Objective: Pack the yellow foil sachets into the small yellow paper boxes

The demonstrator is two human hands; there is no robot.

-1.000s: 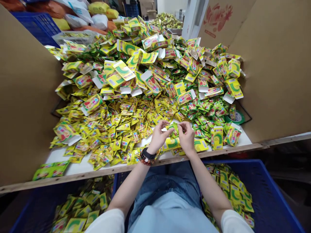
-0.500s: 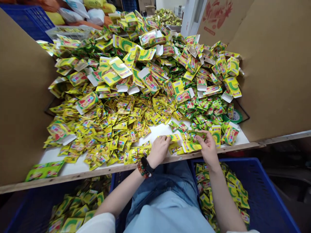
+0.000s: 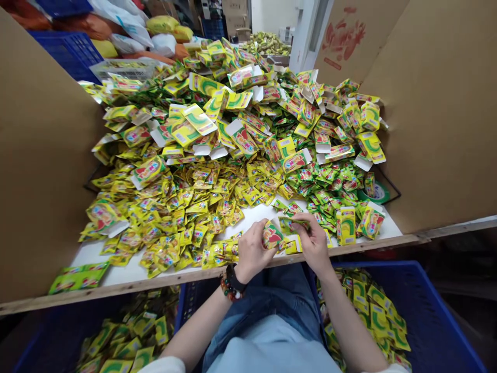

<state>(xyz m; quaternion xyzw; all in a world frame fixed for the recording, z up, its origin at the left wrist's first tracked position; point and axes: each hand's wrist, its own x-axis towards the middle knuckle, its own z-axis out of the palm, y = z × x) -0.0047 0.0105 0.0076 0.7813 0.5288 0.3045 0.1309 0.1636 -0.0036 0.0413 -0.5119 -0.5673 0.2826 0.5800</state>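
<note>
Head view: left hand (image 3: 252, 252) grips a sachet (image 3: 272, 234), long axis near-upright; right hand (image 3: 313, 243) pinches another sachet (image 3: 294, 224).

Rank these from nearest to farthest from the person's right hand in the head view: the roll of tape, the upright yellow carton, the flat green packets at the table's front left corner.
Nearest to the right hand:
1. Upright yellow carton, just to the hand's right.
2. Roll of tape, farther right, behind the carton.
3. Flat green packets, far left, at the table's front corner.
</note>
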